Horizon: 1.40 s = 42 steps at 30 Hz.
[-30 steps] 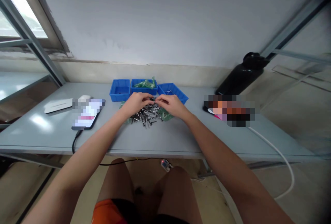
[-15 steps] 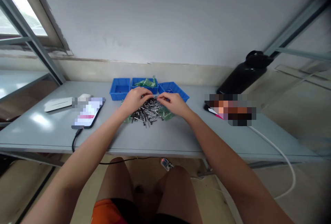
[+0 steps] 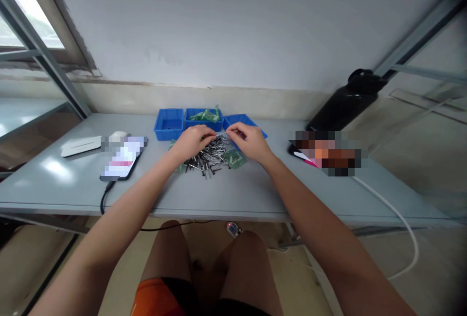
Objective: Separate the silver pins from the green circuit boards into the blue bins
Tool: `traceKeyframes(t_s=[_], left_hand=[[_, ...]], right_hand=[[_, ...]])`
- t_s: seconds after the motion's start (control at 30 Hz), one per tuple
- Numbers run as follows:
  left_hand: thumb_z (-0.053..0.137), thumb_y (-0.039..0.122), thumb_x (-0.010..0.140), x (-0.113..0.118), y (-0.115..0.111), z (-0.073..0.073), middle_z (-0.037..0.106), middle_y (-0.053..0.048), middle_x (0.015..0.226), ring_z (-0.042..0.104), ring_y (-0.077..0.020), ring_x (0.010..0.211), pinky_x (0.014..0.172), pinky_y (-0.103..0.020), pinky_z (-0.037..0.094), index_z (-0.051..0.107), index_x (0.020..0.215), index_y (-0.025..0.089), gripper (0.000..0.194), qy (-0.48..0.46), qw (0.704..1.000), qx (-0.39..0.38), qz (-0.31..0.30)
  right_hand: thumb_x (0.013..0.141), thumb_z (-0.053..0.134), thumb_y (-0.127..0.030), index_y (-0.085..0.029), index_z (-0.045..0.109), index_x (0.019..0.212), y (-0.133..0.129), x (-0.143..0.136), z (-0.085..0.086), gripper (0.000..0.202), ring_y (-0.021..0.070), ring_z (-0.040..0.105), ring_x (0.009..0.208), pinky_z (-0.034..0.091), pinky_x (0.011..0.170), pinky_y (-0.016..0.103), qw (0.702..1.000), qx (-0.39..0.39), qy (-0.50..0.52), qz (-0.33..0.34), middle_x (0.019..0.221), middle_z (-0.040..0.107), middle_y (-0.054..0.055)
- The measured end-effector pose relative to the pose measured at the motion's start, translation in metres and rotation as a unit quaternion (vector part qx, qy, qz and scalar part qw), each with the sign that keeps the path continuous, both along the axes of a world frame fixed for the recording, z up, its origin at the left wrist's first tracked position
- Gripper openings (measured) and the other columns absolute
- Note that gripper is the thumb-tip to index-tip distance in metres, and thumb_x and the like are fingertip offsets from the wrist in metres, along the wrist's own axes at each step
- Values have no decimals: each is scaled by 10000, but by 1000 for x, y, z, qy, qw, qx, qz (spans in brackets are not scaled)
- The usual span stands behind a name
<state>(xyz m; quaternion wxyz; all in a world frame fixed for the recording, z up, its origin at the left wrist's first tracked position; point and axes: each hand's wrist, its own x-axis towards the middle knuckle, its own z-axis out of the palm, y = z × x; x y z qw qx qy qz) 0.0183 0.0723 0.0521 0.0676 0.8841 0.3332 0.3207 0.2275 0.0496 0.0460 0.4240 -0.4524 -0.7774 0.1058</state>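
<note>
Centre of frame, left hand (image 3: 193, 142) and right hand (image 3: 252, 143), slightly apart, apparently pinch one metal piece (image 3: 221, 133) above the pile (image 3: 207, 158); judged step: fingertip handling, requiring steady pinches next.

Three blue bins (image 3: 169, 134) line ten to two o'clock of one heap of metal fasteners (image 3: 206, 159), too many to count, on one table (image 3: 226, 199), with one black bottle (image 3: 340, 108) at two o'clock and one lit phone (image 3: 126, 156) at nine.

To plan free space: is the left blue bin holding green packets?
No; the green packets lie in the middle blue bin.
</note>
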Motion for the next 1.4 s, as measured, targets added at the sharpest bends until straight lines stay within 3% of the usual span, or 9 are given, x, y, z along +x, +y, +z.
traceKeyframes(t_s=[0.33, 0.6, 0.9, 1.2, 1.4], left_hand=[[551, 211, 876, 3, -2, -2, 714, -42, 870, 643, -161, 782, 712, -268, 477, 688, 882, 170, 143, 11, 998, -50, -27], [545, 211, 899, 1, -4, 6, 695, -46, 878, 624, -145, 796, 762, -282, 491, 665, 878, 176, 127, -92, 996, 14, 14], [536, 202, 910, 3, -6, 3, 689, -45, 893, 626, -151, 837, 791, -287, 484, 656, 880, 180, 126, -68, 997, 34, -24], [555, 185, 883, -1, 0, 4, 681, -52, 879, 617, -150, 802, 737, -270, 473, 654, 893, 162, 102, -46, 999, -2, 4], [567, 163, 849, 1, -3, 1, 680, -37, 835, 611, -144, 756, 694, -254, 450, 656, 864, 162, 90, 4, 997, -70, -17]], right_hand=[[880, 503, -397, -214, 645, 862, -2, -6, -5, 232, 157, 593, 671, 455, 660, 295, 999, 33, 15, 8, 766, 681, 29], [864, 530, -358, -204, 650, 841, 5, 1, -5, 196, 143, 567, 629, 417, 632, 278, 999, -24, -18, 11, 738, 675, 23], [870, 534, -372, -191, 662, 845, 4, -6, -11, 224, 120, 511, 585, 355, 590, 256, 989, -102, -75, 74, 680, 640, 4], [844, 562, -344, -195, 659, 830, 4, 3, -2, 178, 121, 524, 585, 389, 588, 258, 1000, -12, -3, 4, 711, 663, 12], [835, 572, -339, -203, 657, 810, -3, -4, 1, 163, 118, 533, 578, 416, 587, 258, 1000, 12, 14, 18, 722, 674, 11]])
